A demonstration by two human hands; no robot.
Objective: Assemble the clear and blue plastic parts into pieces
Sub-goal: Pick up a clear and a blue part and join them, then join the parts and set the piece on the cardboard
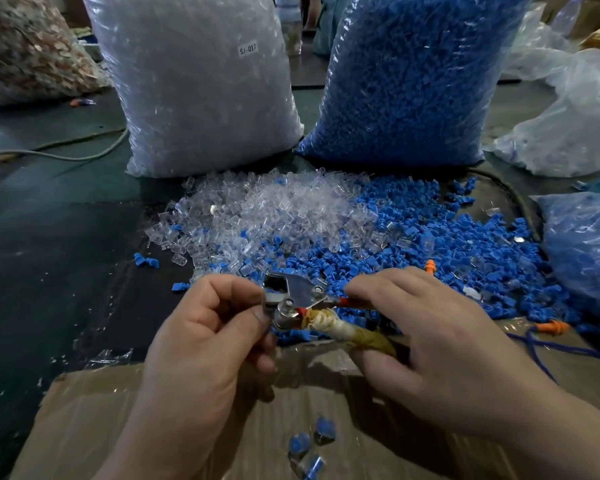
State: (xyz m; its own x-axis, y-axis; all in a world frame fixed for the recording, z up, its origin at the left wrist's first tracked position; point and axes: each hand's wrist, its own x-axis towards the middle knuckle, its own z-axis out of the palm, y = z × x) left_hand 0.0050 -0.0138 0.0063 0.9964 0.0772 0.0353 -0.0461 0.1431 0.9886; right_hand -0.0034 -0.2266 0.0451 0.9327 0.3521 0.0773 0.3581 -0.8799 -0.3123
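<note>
A heap of clear plastic parts (pixel 274 209) lies mid-table, merging on its right into a heap of blue plastic parts (pixel 465 251). In front of the heaps I hold metal pliers (pixel 297 299). My right hand (pixel 440 344) grips their tape-wrapped handles (pixel 354 332). My left hand (pixel 208 337) is curled at the pliers' jaws, thumb and fingers pinching there; whatever small part is between them is hidden. Three assembled clear-and-blue pieces (pixel 309 445) lie on the cardboard sheet (pixel 101 420) below my hands.
Two tall plastic sacks stand at the back: one of clear parts (pixel 201 81), one of blue parts (pixel 413 77). More bags sit at the right (pixel 582 251). Orange earplugs on a blue cord (pixel 551 327) lie right of my hand. A cable (pixel 66 152) runs at the left.
</note>
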